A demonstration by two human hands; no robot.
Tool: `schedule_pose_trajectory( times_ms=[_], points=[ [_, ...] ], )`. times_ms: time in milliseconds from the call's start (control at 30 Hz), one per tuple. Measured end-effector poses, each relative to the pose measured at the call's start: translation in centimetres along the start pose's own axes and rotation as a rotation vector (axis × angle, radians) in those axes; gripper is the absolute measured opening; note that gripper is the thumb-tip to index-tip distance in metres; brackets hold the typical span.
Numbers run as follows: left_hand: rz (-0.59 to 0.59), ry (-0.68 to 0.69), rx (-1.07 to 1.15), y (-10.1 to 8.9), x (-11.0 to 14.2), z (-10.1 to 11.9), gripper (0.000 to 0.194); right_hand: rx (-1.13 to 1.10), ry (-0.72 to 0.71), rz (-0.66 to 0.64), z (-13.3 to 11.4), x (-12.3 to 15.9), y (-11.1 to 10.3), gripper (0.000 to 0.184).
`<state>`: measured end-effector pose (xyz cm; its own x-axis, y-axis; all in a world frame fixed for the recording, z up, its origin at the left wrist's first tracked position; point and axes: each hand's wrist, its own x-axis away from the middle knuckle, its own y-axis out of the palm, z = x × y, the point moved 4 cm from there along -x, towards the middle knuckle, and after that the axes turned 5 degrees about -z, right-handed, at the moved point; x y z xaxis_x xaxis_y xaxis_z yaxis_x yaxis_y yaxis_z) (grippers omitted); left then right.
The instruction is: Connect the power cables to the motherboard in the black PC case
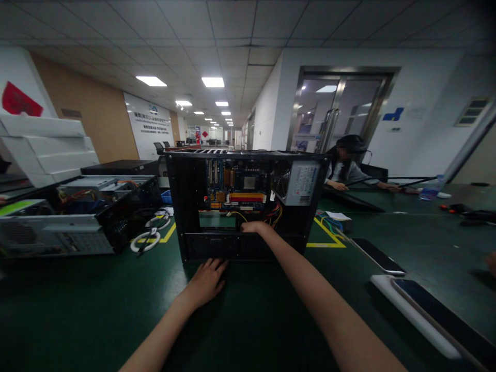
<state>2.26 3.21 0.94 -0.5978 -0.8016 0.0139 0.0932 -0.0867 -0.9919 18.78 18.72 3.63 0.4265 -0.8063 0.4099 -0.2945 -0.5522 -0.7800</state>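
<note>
An open black computer case (pixel 211 247) stands on the green table in front of me, its inside facing me. A motherboard (pixel 248 182) with red and yellow memory slots is mounted in it, and a power supply (pixel 304 181) sits at upper right. My right hand (pixel 253 227) reaches over the case's lower panel, its fingers curled and partly hidden beside a dark part and a thin yellow cable (pixel 236 214). What they grip, if anything, cannot be made out. My left hand (pixel 208 279) lies on the table with fingers spread, fingertips at the case's bottom edge.
Another opened computer case (pixel 77 235) lies to the left, near white cable loops (pixel 145 241). On the right are phones (pixel 377 256), a white box (pixel 411 315), a water bottle (pixel 432 188) and loose wires (pixel 333 225). A person (pixel 349 168) sits across the table, handling a dark panel.
</note>
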Motion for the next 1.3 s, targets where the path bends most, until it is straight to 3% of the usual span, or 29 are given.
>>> schedule_pose_trajectory(
  times_ms=[233,933,1033,1167,1300],
  points=[
    [0.0,-0.001,0.004,0.1,0.0,0.1,0.053,-0.015,0.034,-0.132,-0.2,0.5,0.5,0.003],
    [-0.011,-0.015,-0.012,-0.1,0.0,0.3,0.052,0.02,0.139,-0.095,0.8,0.3,0.2,0.001],
    [-0.023,-0.021,-0.015,-0.4,0.1,0.5,0.052,0.049,0.089,-0.04,0.5,0.2,0.0,0.005],
    [-0.022,-0.01,-0.023,-0.4,0.2,0.5,0.052,0.097,0.019,0.174,-0.3,0.5,-0.7,0.011],
    [-0.005,-0.003,-0.025,0.1,0.0,0.2,0.053,-0.035,0.015,0.307,-0.7,1.2,-1.0,0.016]
  ],
)
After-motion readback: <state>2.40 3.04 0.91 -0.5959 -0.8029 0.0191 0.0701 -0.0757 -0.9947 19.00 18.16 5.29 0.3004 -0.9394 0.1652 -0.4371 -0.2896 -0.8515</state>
